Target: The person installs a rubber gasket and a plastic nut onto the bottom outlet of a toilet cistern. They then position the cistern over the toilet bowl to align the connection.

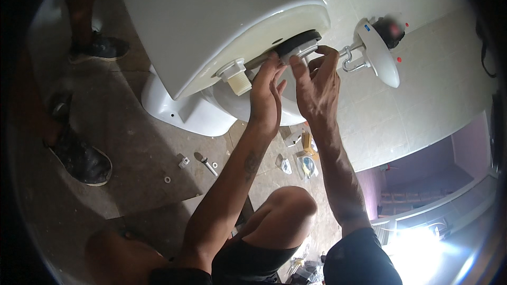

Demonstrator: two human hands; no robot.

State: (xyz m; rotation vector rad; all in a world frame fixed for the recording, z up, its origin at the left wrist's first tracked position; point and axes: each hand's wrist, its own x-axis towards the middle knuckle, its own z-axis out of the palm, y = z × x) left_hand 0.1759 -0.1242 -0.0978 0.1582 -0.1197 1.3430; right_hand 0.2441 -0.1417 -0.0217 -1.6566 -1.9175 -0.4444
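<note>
A white ceramic toilet tank [211, 16] hangs tilted above my hands, its underside facing me. On that underside sits a black rubber gasket [298, 42] around a white plastic nut [302, 54]. My left hand [266, 92] has its fingertips pressed at the left edge of the gasket. With thumb and fingers curled about the nut from below and the right, my right hand [318, 85] grips it. Left of my left hand, a threaded white plastic inlet fitting [236, 77] sticks out of the tank. A white toilet bowl [185, 108] stands behind and below.
A white wall basin [377, 53] with a chrome trap [348, 60] is on the tiled wall at right. Another person's shoes [84, 161] are at left. A bolt [209, 166], washers [167, 180] and plastic-wrapped parts [306, 166] lie on the floor. A bright lamp glares at lower right.
</note>
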